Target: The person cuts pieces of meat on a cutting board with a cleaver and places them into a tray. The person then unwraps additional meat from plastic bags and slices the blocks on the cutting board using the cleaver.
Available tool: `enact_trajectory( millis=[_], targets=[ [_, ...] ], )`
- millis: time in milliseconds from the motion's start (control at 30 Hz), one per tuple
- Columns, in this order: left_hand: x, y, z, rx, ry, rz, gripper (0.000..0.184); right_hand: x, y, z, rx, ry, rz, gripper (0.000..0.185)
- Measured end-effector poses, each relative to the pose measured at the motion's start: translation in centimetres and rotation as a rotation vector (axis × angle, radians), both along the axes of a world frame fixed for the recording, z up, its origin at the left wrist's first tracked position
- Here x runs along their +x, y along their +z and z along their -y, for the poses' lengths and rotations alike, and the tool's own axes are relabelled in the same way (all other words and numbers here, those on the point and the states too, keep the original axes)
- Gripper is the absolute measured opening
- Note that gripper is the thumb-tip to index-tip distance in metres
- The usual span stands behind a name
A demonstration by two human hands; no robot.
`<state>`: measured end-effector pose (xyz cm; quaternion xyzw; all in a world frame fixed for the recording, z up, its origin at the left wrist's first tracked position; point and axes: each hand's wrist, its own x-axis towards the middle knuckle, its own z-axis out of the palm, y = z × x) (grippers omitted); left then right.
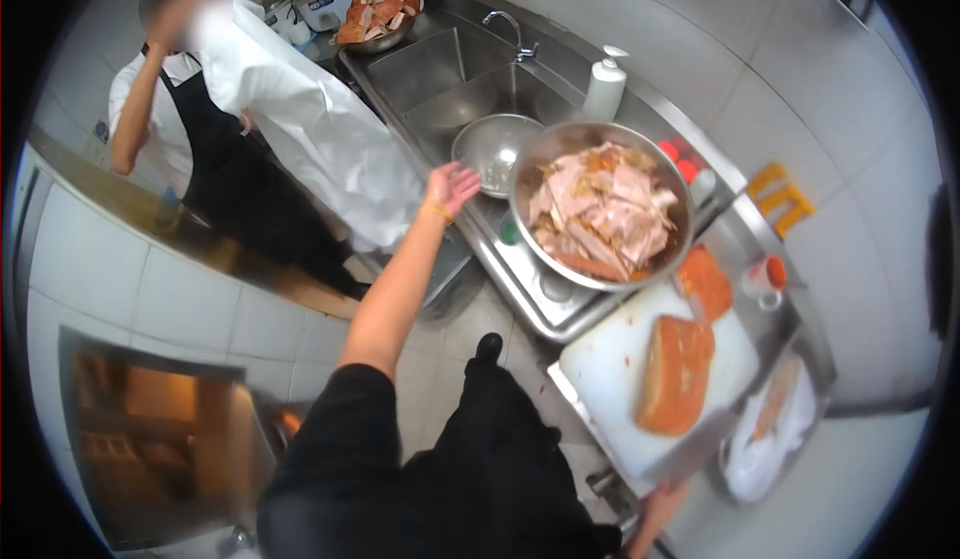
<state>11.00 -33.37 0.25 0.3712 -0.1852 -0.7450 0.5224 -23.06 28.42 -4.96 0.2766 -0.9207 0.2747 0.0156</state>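
My left hand (455,189) reaches forward with the fingers spread and holds nothing. It is beside a steel colander-like bowl (498,154) at the sink's edge. Near that stands a large steel bowl (522,221) heaped with cut pieces of roast meat (605,209). At the lower right, my right hand (662,507) is blurred and closed on what looks like a broad-bladed knife (692,449), its grey blade over the near corner of the white cutting board (610,359). A slab of browned roast meat (676,374) lies on the board, with another piece (706,284) behind it.
A person in a black apron (240,174) stands at the left with a large white sheet (315,124). A steel sink (430,69), soap bottle (605,87), second meat bowl (375,44) and plastic-lined tray (775,429) line the counter. An oven-like opening (150,429) glows at lower left.
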Motion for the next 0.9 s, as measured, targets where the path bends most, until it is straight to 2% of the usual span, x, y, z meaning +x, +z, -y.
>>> enact_trajectory(
  millis=[33, 100, 133, 167, 200, 233, 267, 367, 433, 467, 500, 533, 633, 667, 733, 767, 833, 900],
  targets=[
    [-1.1, -1.5, 3.1, 0.053, 0.03, 0.059, 0.061, -1.9, -4.2, -2.5, 0.092, 0.22, -0.578, 0.043],
    [-3.3, -6.1, 9.6, 0.243, 0.076, 0.144, 0.068, -3.2, -5.1, -4.3, 0.107, 0.326, -0.48, 0.04],
    [-4.1, -7.0, 11.1, 0.261, 0.072, 0.124, 0.068, -2.6, -4.3, -6.7, 0.19, 0.166, -0.152, 0.043],
    [-5.0, -7.0, 12.0, 0.383, 0.077, 0.243, 0.062, -1.8, -3.3, -7.2, 0.262, -0.007, 0.172, 0.046],
    [-5.8, -8.2, 13.3, 0.515, 0.07, 0.369, 0.058, 0.0, -1.2, -5.1, 0.283, -0.16, 0.316, 0.046],
    [-5.8, -16.0, 17.5, 0.587, 0.137, 0.326, 0.053, 1.4, 0.3, -2.8, 0.305, -0.222, 0.333, 0.046],
    [-5.8, -19.4, 19.9, 0.61, 0.134, 0.321, 0.053, 2.2, 1.3, -0.6, 0.327, -0.274, 0.352, 0.046],
    [-6.7, -27.9, 22.9, 0.701, 0.17, 0.162, 0.052, 3.6, 3.0, 4.3, 0.388, -0.371, 0.358, 0.045],
    [-6.7, -31.1, 23.3, 0.748, 0.187, 0.084, 0.051, 3.9, 3.6, 6.9, 0.417, -0.421, 0.363, 0.045],
    [-5.7, -29.7, 23.2, 0.761, 0.21, 0.051, 0.051, 3.8, 3.8, 8.3, 0.426, -0.438, 0.363, 0.044],
    [-5.6, -27.8, 24.1, 0.923, 0.189, 0.25, 0.047, 4.0, 3.6, 9.3, 0.427, -0.451, 0.371, 0.044],
    [-5.3, -28.1, 24.9, 0.925, 0.207, 0.263, 0.047, 3.8, 3.5, 10.7, 0.437, -0.453, 0.374, 0.044],
    [-3.4, -30.1, 27.9, 0.924, 0.517, 0.676, 0.041, 3.7, 3.1, 13.0, 0.441, -0.448, 0.381, 0.043],
    [-2.5, -30.3, 29.2, 0.931, 0.524, 0.674, 0.041, 3.4, 3.1, 13.5, 0.441, -0.446, 0.379, 0.043],
    [-1.1, -29.8, 31.1, 0.391, 0.113, 1.249, 0.034, 3.4, 3.5, 14.0, 0.439, -0.448, 0.373, 0.043],
    [-1.4, -29.2, 31.4, 0.4, 0.112, 1.238, 0.034, 3.1, 3.5, 14.2, 0.437, -0.449, 0.364, 0.043],
    [-1.3, -23.9, 31.4, 0.217, 0.125, 1.341, 0.031, 2.9, 3.9, 14.4, 0.428, -0.443, 0.356, 0.043],
    [-0.5, -23.2, 30.8, 0.246, 0.079, 1.313, 0.032, 2.5, 3.9, 14.4, 0.41, -0.436, 0.354, 0.042]
  ],
)
